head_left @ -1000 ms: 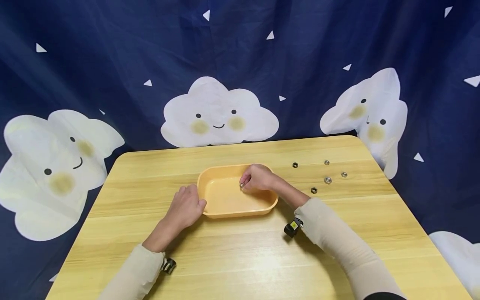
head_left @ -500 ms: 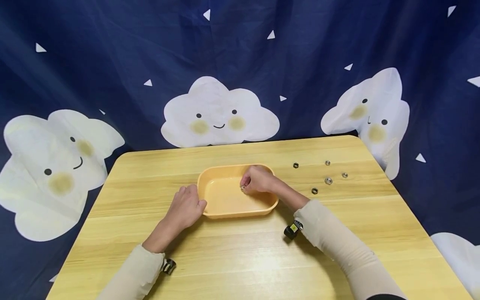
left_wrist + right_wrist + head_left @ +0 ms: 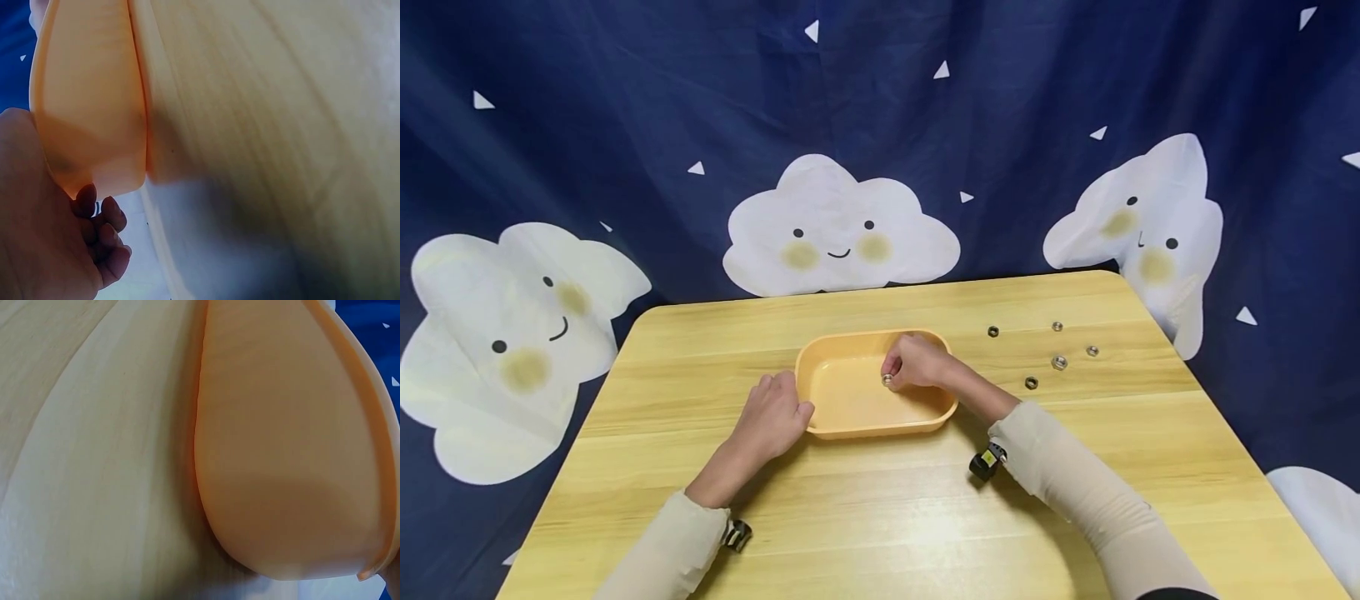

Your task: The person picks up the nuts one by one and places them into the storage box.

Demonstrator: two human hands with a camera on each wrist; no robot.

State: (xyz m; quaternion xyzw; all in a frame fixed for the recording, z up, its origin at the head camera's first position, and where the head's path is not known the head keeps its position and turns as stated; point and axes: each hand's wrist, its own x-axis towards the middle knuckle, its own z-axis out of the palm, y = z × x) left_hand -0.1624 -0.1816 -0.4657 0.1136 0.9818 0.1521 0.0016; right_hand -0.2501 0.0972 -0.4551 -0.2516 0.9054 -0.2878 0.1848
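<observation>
An orange-yellow plastic tray [image 3: 876,431] with rounded corners sits on the wooden table. At its left end my left hand [image 3: 771,418] grips the rim; in the left wrist view the curled fingers [image 3: 112,212] show beside the tray's end wall [image 3: 94,112]. Inside the tray, toward its right half, my right hand [image 3: 919,362] pinches a small silver hex nut [image 3: 887,380] close to the floor; whether the nut touches it I cannot tell. The right wrist view holds mostly the tray's outer wall [image 3: 281,437], which hides the right hand's fingers.
Right of the tray, several loose nuts lie apart: a dark one [image 3: 993,332], another dark nut [image 3: 1032,382], a larger silver nut [image 3: 1059,362] and smaller silver ones [image 3: 1092,351]. A dark blue curtain [image 3: 880,100] with clouds hangs behind the wooden table [image 3: 880,517].
My right hand has shifted the nut very slightly toward the near side inside the tray, still pinching it. The left hand keeps its grip on the rim.
</observation>
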